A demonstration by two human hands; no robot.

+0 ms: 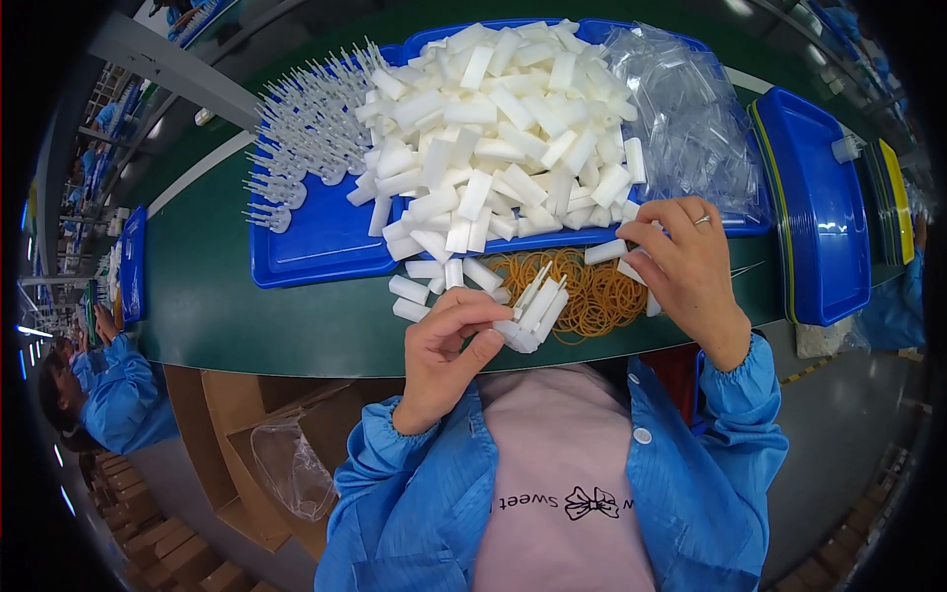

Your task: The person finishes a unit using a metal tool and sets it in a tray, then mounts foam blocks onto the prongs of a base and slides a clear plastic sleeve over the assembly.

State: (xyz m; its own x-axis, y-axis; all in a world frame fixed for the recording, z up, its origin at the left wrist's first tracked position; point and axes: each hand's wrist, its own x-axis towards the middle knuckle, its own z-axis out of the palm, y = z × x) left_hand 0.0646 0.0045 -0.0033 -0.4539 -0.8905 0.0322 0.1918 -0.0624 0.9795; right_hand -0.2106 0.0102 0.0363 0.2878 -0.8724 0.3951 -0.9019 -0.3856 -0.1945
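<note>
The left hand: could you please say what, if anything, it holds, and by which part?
The left hand holds a white, pronged plastic piece by its base's edge.

The left hand [452,347] holds a white pronged plastic part [523,335] near brownish-yellow rubber bands [602,296] on the green surface [326,335], and the right hand [688,271] is just beside a white rectangular foam block [604,253].

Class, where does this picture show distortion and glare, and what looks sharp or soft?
Head view throughout: the green table bows along its front edge and the corners go black; highlights streak the clear plastic bags; the left hand looks fairly sharp, the stacked cartons near the rim softer.
</note>
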